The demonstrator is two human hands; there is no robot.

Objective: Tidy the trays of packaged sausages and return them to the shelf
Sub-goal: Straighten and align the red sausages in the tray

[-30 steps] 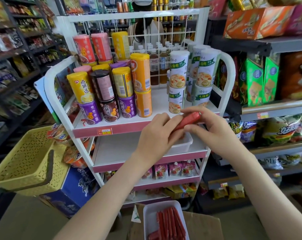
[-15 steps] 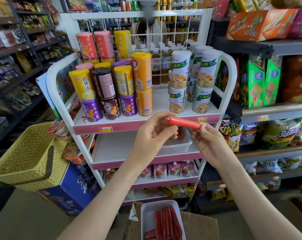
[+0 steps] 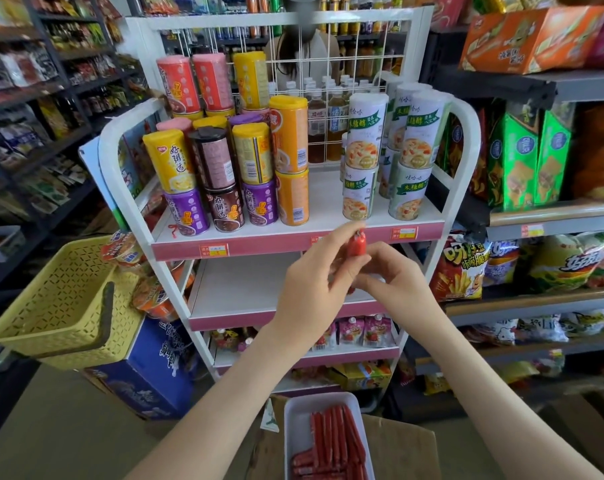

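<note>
A red packaged sausage (image 3: pixel 357 244) stands nearly upright between my two hands, in front of the white rack's second shelf (image 3: pixel 245 292). My left hand (image 3: pixel 311 282) pinches its upper part with thumb and fingers. My right hand (image 3: pixel 394 282) grips its lower end from the right. The tray on the second shelf is hidden behind my hands. Low in the view, a white tray (image 3: pixel 291 427) holds several red sausages (image 3: pixel 331 441) laid side by side, resting on a cardboard box (image 3: pixel 401 448).
Stacked cans (image 3: pixel 224 174) and tall white tubs (image 3: pixel 366 150) fill the rack's top shelf. A yellow plastic basket (image 3: pixel 58 299) sits at the left on a blue carton (image 3: pixel 148 372). Snack shelves (image 3: pixel 536 216) line the right; dark shelving stands at the far left.
The sausage has turned from lying level between my hands to standing nearly upright, and both hands have closed in together around it.
</note>
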